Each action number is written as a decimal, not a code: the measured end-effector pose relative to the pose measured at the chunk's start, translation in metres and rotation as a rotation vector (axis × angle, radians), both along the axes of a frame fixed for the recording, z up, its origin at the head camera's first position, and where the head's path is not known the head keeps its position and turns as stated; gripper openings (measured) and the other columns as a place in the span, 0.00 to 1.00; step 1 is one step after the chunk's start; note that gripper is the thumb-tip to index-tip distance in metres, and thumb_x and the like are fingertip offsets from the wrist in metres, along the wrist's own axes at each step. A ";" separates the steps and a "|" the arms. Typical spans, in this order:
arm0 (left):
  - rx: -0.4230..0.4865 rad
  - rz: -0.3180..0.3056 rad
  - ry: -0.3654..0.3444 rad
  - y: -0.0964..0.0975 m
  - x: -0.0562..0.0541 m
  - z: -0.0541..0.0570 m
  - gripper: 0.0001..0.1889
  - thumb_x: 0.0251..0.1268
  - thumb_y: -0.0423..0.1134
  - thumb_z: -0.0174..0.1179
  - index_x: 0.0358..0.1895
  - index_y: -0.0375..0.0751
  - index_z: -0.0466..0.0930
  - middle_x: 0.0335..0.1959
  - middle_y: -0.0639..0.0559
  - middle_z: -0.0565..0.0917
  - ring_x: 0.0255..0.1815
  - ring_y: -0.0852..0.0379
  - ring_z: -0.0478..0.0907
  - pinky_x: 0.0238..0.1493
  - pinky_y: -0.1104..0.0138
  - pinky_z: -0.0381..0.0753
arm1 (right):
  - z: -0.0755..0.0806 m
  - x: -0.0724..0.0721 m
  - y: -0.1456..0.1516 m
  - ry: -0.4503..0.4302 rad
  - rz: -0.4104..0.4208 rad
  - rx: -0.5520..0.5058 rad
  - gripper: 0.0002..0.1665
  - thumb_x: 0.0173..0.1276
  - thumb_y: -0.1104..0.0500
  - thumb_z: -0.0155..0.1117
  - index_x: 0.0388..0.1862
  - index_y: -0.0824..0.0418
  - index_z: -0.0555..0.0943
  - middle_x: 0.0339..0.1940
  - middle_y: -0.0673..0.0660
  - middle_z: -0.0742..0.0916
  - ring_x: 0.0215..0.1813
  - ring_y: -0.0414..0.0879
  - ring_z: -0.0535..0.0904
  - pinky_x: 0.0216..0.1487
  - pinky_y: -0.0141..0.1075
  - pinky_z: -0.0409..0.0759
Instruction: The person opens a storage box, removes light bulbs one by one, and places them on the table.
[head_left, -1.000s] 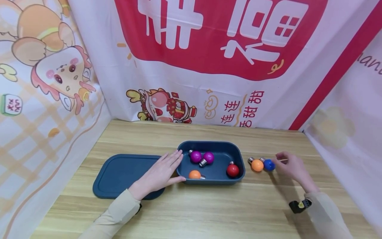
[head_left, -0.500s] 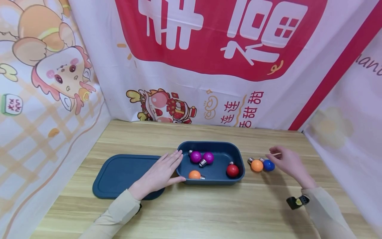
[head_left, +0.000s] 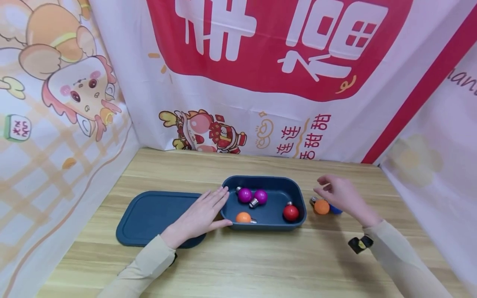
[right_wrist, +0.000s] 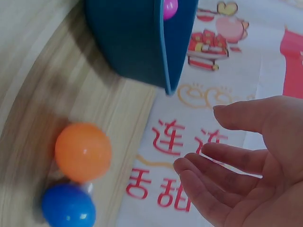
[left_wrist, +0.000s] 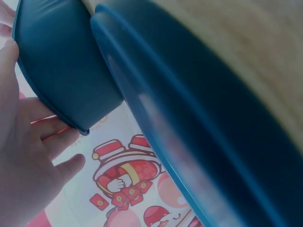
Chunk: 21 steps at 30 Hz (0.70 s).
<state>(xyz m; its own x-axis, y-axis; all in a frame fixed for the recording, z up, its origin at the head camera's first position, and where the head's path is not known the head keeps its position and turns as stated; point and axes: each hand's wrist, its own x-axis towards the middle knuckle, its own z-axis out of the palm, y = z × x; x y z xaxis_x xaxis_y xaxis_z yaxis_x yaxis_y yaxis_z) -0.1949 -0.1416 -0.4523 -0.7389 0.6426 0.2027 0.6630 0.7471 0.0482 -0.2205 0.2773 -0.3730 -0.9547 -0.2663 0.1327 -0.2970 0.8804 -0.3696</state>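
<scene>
My left hand (head_left: 203, 213) lies with straight fingers against the left end of a dark blue box (head_left: 266, 227), its fingertips on the rim. Inside the box are two purple bulbs (head_left: 244, 195), a red bulb (head_left: 291, 213) and an orange bulb (head_left: 243, 217). Over the table to the right of the box, my right hand (head_left: 344, 195) hovers with relaxed, slightly bent fingers and holds nothing. Below it lie another orange bulb (right_wrist: 84, 152) and a blue bulb (right_wrist: 69, 206), side by side; the hand partly covers the blue one in the head view.
A flat dark blue lid (head_left: 152, 217) lies left of the box, partly under my left forearm. The wooden table (head_left: 261, 265) is bordered by a printed cloth (head_left: 231, 91) behind and by cloth walls at both sides.
My right hand has moved left, from beside the blue bulb to above the bulb pair. The left hand and the box stay where they were.
</scene>
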 end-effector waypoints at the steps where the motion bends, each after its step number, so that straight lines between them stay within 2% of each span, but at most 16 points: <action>1: 0.000 0.000 0.001 0.000 0.000 0.000 0.46 0.68 0.71 0.45 0.75 0.36 0.62 0.78 0.43 0.61 0.80 0.47 0.59 0.76 0.46 0.63 | 0.000 0.000 -0.004 0.005 0.012 0.003 0.20 0.68 0.55 0.67 0.50 0.71 0.81 0.47 0.70 0.88 0.42 0.56 0.88 0.44 0.50 0.87; 9: -0.004 0.000 0.011 0.000 -0.002 0.000 0.46 0.68 0.72 0.43 0.75 0.37 0.63 0.78 0.43 0.62 0.80 0.47 0.59 0.76 0.46 0.63 | -0.002 -0.001 -0.034 0.006 0.096 0.028 0.18 0.66 0.56 0.69 0.49 0.67 0.83 0.46 0.65 0.89 0.40 0.50 0.87 0.42 0.45 0.88; 16: -0.001 0.001 0.009 0.000 -0.001 0.001 0.46 0.68 0.71 0.45 0.75 0.36 0.63 0.78 0.42 0.62 0.80 0.47 0.59 0.76 0.46 0.63 | -0.001 -0.003 -0.060 0.051 0.226 0.046 0.16 0.64 0.59 0.71 0.46 0.68 0.83 0.43 0.65 0.89 0.38 0.51 0.86 0.41 0.44 0.88; 21: 0.002 0.001 0.007 0.000 0.000 0.001 0.45 0.68 0.71 0.46 0.74 0.36 0.63 0.78 0.42 0.62 0.80 0.46 0.59 0.76 0.46 0.63 | -0.004 -0.010 -0.074 0.021 0.285 0.057 0.18 0.64 0.58 0.71 0.48 0.67 0.82 0.45 0.64 0.89 0.39 0.49 0.86 0.44 0.43 0.88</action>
<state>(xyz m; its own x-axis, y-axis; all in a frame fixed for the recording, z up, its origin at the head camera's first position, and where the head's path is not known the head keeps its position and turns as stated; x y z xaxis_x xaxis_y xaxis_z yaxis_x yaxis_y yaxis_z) -0.1947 -0.1421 -0.4516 -0.7383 0.6412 0.2090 0.6623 0.7478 0.0454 -0.2302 0.2035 -0.3769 -0.8378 -0.5307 0.1287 -0.5421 0.7799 -0.3128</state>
